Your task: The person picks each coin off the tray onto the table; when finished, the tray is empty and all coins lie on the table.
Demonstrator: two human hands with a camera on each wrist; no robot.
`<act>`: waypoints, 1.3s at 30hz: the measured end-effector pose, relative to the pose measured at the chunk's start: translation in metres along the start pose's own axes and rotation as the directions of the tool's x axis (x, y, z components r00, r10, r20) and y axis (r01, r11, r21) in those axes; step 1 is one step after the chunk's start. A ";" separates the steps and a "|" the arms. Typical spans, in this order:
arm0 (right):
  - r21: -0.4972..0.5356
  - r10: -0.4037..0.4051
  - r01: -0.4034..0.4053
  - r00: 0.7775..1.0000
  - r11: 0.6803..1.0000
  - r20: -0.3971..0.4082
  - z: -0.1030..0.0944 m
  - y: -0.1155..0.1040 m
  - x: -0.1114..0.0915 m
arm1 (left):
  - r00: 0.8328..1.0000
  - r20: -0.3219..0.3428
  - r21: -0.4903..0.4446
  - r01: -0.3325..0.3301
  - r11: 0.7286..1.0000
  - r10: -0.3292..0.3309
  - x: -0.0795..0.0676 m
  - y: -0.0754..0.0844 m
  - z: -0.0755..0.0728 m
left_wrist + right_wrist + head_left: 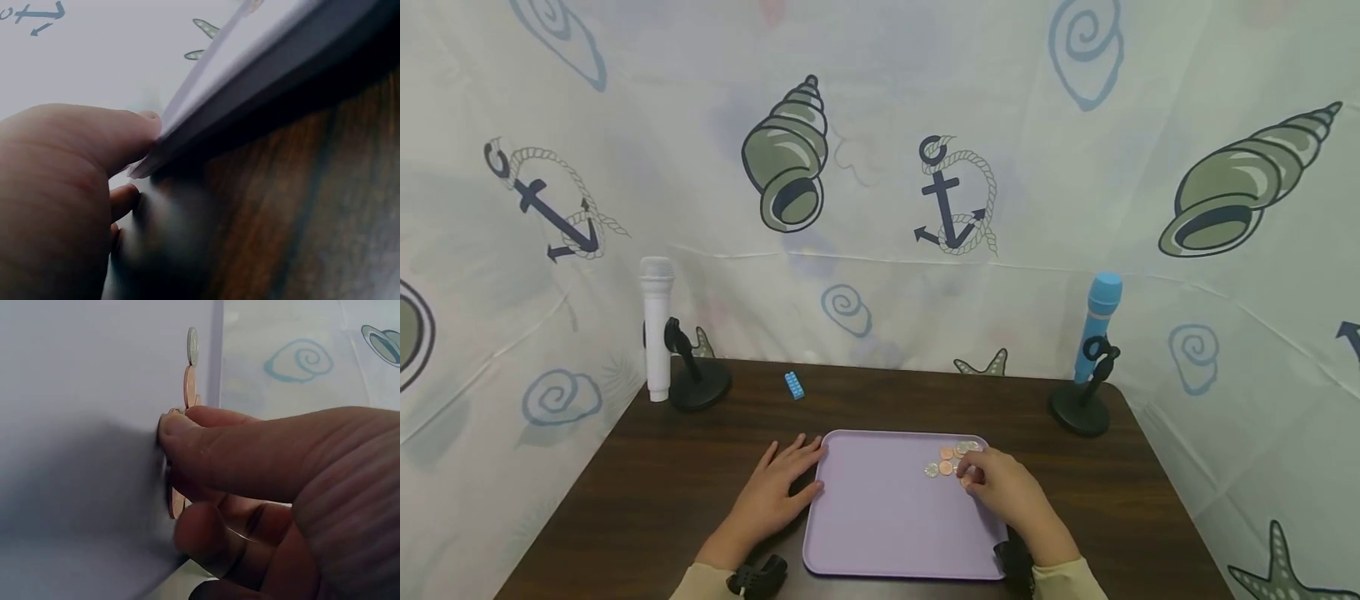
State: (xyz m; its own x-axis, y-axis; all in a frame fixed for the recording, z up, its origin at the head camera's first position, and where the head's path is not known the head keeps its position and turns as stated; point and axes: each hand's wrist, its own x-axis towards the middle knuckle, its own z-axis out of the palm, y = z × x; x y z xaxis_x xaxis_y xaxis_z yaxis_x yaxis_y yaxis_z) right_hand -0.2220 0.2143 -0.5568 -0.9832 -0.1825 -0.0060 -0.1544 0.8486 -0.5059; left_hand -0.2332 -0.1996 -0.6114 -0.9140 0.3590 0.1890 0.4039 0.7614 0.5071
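Note:
A lavender tray (887, 517) lies on the dark wooden table. Several copper and silver coins (946, 468) are clustered in its far right corner. My right hand (1003, 492) is over that cluster, and its thumb and index finger pinch a copper coin (164, 428) at the tray surface. Part of the cluster is hidden behind these fingers. My left hand (775, 492) rests at the tray's left side with fingers spread. Its thumb (134, 134) touches the tray's rim in the left wrist view.
At the back left stand a white toy microphone (657, 333) and a black stand (700, 383). A blue toy microphone (1097, 325) with another black stand (1079, 408) is at the back right. A small blue toy brick (793, 385) lies behind the tray. A patterned cloth (880, 208) hangs behind.

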 end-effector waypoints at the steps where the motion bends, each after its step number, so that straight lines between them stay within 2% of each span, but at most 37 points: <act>1: -0.003 -0.005 0.005 1.000 1.000 0.001 -0.001 0.000 0.000 | 1.000 0.002 0.000 0.002 1.000 -0.002 0.000 0.000 0.000; 8: -0.028 -0.059 0.059 0.998 0.998 -0.001 0.000 0.000 -0.001 | 1.000 -0.007 -0.005 0.008 1.000 -0.008 0.001 0.000 0.000; 15: -0.026 0.060 -0.060 0.998 0.998 -0.015 0.002 0.002 0.002 | 1.000 -0.027 -0.010 -0.003 1.000 0.003 0.000 -0.001 0.000; 20: -0.033 0.063 -0.064 0.998 0.997 -0.023 0.005 0.003 0.004 | 0.999 -0.034 -0.012 -0.002 1.000 0.002 0.000 -0.002 0.001; 23: 0.023 0.044 -0.044 0.999 0.999 -0.020 0.007 0.007 0.005 | 1.000 -0.031 -0.020 0.001 1.000 -0.002 0.000 -0.002 0.002; 26: 0.190 0.045 -0.037 0.998 0.981 -0.039 0.008 0.016 0.008 | 1.000 -0.027 -0.023 0.006 1.000 -0.006 0.000 -0.002 0.003; 27: 0.271 0.056 -0.042 0.997 0.962 -0.045 0.007 0.020 0.009 | 1.000 -0.026 -0.025 0.007 1.000 -0.008 0.000 -0.001 0.003; 29: 0.464 0.100 -0.067 0.994 0.883 -0.047 0.006 0.032 0.011 | 1.000 -0.024 -0.025 0.010 1.000 -0.011 0.000 -0.001 0.004; 30: 0.564 0.123 -0.073 0.991 0.822 -0.051 0.006 0.039 0.012 | 1.000 -0.023 -0.026 0.012 1.000 -0.012 0.000 0.000 0.004; 33: 0.803 0.179 -0.066 0.983 0.593 -0.052 0.006 0.057 0.013 | 1.000 -0.024 -0.028 0.013 1.000 -0.013 -0.001 0.000 0.005; 34: 0.854 0.189 -0.051 0.980 0.518 -0.056 0.007 0.062 0.013 | 1.000 -0.026 -0.026 0.011 1.000 -0.011 -0.001 0.000 0.005; 36: 0.915 0.202 -0.007 0.976 0.403 -0.081 0.007 0.069 0.013 | 1.000 -0.031 -0.023 0.006 1.000 -0.006 -0.001 -0.001 0.004; 37: 0.932 0.217 0.009 0.972 0.363 -0.094 0.007 0.072 0.012 | 0.999 -0.035 -0.020 0.000 1.000 -0.001 0.000 -0.001 0.003; 39: 0.946 0.261 0.030 0.958 0.322 -0.119 0.004 0.077 0.011 | 0.999 -0.046 -0.013 -0.012 1.000 0.011 0.000 -0.001 0.002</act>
State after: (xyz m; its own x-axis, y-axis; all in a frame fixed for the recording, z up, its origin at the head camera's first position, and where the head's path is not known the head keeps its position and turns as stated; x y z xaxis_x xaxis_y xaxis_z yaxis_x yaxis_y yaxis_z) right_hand -0.2447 0.2750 -0.5993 -0.9938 0.1054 -0.0347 0.0128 -0.2023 -0.9792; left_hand -0.2337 -0.1995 -0.6138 -0.9103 0.3421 0.2330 0.4139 0.7501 0.5158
